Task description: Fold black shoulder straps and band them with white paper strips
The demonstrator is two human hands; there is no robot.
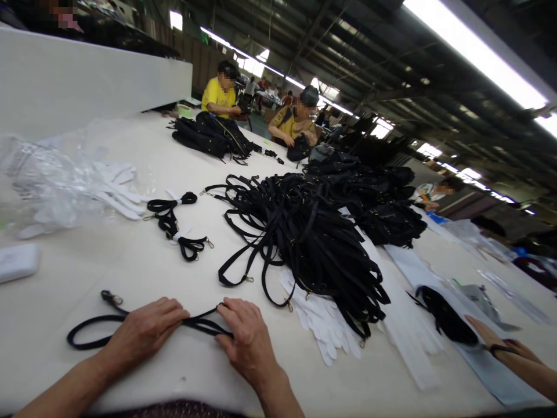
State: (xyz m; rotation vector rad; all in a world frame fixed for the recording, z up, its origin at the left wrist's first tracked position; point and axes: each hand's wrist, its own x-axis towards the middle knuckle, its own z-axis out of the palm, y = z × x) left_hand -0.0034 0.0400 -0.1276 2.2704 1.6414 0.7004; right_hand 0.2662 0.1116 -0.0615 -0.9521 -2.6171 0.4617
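Observation:
A thin black strap lies doubled on the white table in front of me, its metal clip end off to the left. My left hand is closed over the middle of the strap. At the strap's right part, my right hand pinches it between thumb and fingers. Between the hands, several strands run side by side. Beyond them lie black straps folded into bundles with white bands. A large heap of loose black straps with metal clips spreads over the table to the right.
White paper strips stick out under the heap. Clear plastic bags and a white box are at left. A co-worker's hand touches a black item at right. Black bags lie further back, near two seated people.

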